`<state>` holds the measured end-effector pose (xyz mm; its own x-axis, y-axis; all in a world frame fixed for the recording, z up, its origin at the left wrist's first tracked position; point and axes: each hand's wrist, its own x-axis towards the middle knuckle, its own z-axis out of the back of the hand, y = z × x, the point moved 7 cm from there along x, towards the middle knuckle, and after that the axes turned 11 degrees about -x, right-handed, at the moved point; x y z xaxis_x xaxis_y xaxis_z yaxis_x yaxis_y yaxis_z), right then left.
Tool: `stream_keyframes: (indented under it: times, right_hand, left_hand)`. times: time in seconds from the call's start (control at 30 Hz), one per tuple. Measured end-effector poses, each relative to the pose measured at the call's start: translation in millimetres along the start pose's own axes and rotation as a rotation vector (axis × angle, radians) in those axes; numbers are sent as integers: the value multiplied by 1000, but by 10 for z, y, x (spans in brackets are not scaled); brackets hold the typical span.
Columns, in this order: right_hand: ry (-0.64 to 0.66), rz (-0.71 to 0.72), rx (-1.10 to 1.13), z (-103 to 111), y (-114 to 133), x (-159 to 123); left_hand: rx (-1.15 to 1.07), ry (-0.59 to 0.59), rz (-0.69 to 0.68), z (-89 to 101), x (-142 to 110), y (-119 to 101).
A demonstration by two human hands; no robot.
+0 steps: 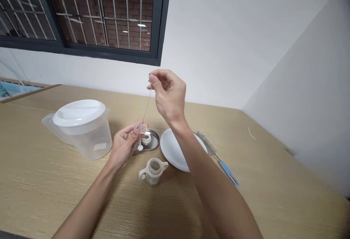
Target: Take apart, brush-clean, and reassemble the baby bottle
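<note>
My left hand (124, 147) is closed on a small clear round piece (141, 128), its thumb and fingers gripping the sides. Below that piece hangs what looks like a short clear tube with a white knob (140, 147) at its lower end. Higher up, my right hand (171, 95) pinches the top of a thin straight wire-like stick (147, 107). The stick's lower end reaches into the clear piece; its tip cannot be made out. Nearer me, a small two-handled cup (154, 169) stands upright without a lid. A white ring (147, 139) lies on a metal tray (156, 141) behind my left fingers.
A lidded translucent pitcher (94, 142) stands left of my left hand. Under my right forearm is a white plate (173, 153), partly hidden. Beside it lies a bottle brush (209, 146) with a blue handle. A wall and barred window (109, 12) bound the table's far side.
</note>
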<state>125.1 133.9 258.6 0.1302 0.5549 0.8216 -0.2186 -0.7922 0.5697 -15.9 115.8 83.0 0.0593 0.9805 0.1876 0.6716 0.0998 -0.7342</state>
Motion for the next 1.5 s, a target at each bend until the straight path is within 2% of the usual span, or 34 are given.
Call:
stream_keyframes:
  times: [0.17, 0.27, 0.47, 0.67, 0.9, 1.17, 1.27, 1.33, 1.43, 1.5]
  right_hand:
    - [122, -67, 23, -257, -128, -253]
    - [168, -109, 6, -336, -231, -417]
    - [223, -170, -119, -316, -430, -660]
    - [287, -116, -208, -319, -369, -852]
    - [107, -43, -254, -112, -202, -591]
    - [-42, 31, -149, 36, 30, -203]
    - [-111, 76, -111, 222, 146, 28]
    - [-173, 147, -151, 461, 279, 198]
    - [-289, 189, -158, 972, 457, 356]
    - [-310, 180, -221, 1317, 539, 348]
  left_hand:
    - [-68, -36, -31, 27, 27, -22]
    - [-90, -60, -54, 60, 52, -42]
    - [-85, -82, -83, 90, 77, -88]
    - [-37, -45, -73, 72, 88, -92]
    - [114, -13, -33, 158, 87, 23]
    - [182, 26, -107, 47, 35, -149]
    - [204, 26, -135, 26, 20, -209]
    - [234, 16, -174, 21, 17, -238]
    - [261, 3, -241, 7, 15, -265]
    - [282, 4, -268, -5, 18, -283]
